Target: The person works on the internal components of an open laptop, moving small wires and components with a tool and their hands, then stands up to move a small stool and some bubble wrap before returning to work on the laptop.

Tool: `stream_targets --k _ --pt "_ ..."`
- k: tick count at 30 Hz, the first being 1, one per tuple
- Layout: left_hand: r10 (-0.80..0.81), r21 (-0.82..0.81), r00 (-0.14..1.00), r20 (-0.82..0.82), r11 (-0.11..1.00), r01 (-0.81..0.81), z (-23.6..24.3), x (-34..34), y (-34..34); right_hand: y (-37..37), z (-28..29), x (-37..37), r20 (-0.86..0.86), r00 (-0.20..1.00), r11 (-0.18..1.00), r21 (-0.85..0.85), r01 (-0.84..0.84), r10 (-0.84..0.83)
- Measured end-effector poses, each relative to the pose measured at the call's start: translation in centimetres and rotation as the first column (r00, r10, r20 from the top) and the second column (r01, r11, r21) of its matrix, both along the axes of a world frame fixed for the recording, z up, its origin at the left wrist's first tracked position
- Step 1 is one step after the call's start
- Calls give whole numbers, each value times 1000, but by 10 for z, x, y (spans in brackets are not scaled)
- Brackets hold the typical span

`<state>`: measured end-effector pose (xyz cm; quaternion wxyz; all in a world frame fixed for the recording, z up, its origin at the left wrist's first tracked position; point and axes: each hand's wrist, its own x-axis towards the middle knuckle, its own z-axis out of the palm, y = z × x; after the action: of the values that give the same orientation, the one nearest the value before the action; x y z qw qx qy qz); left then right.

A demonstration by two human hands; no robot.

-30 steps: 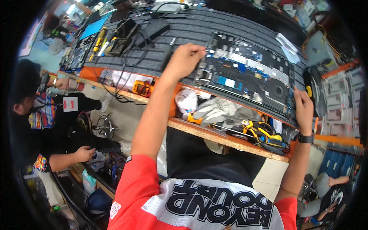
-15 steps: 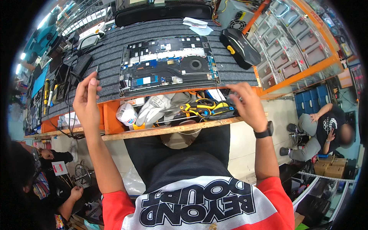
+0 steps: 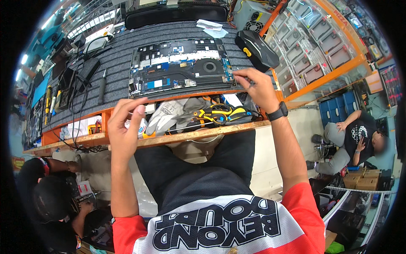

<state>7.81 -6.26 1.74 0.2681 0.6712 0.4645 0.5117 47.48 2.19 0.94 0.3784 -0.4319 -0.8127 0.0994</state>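
Observation:
An opened laptop base (image 3: 169,76) lies on the grey striped mat, its boards and round black fan (image 3: 208,66) bare. My right hand (image 3: 258,86) is at its right front corner, thumb and fingertips brought together; whatever they hold is too small to make out. Over the left end of the open drawer, my left hand (image 3: 127,120) has its index finger stretched out and its thumb apart, with nothing visible in it. A dark slim screwdriver (image 3: 102,88) rests on the mat left of the laptop.
Beneath the bench edge, the orange drawer (image 3: 105,122) holds grey work gloves (image 3: 167,114) and yellow-black pliers (image 3: 220,113). A black case (image 3: 258,48) stands right of the laptop. Cables (image 3: 78,93) and a yellow screwdriver (image 3: 48,99) lie left. People sit on both sides.
My left hand has come down and right, from beside the screwdriver to the drawer. The right hand has moved up and left to the laptop's corner, its fingertips closing.

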Motion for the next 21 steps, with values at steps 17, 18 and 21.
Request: stream_targets --k 17,18,21 --pt "-447 -90 582 -679 838 539 18 138 109 84 34 24 -73 924 712 -616 -337 374" --pt "-455 -93 556 -696 825 558 16 142 115 83 33 26 -72 927 710 -622 -331 369" --pt "-409 -73 564 -717 849 523 12 145 122 82 24 43 -44 916 762 -540 -357 399"
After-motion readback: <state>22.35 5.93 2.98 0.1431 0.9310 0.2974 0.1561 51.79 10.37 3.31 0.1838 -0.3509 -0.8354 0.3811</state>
